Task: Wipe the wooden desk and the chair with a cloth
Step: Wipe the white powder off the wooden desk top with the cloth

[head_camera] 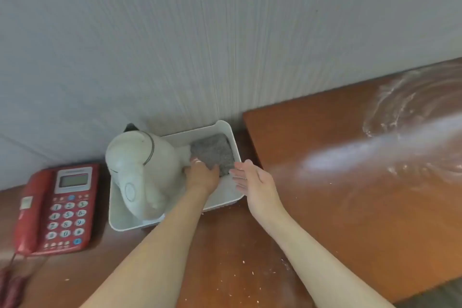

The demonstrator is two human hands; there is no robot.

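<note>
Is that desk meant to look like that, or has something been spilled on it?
Something powdery is spilled. White dusty smears swirl across the right of the brown wooden desk, with pale crumbs scattered nearer the front. The left hand reaches onto the grey cloth in the white plastic tray; the right hand hovers open.
</note>
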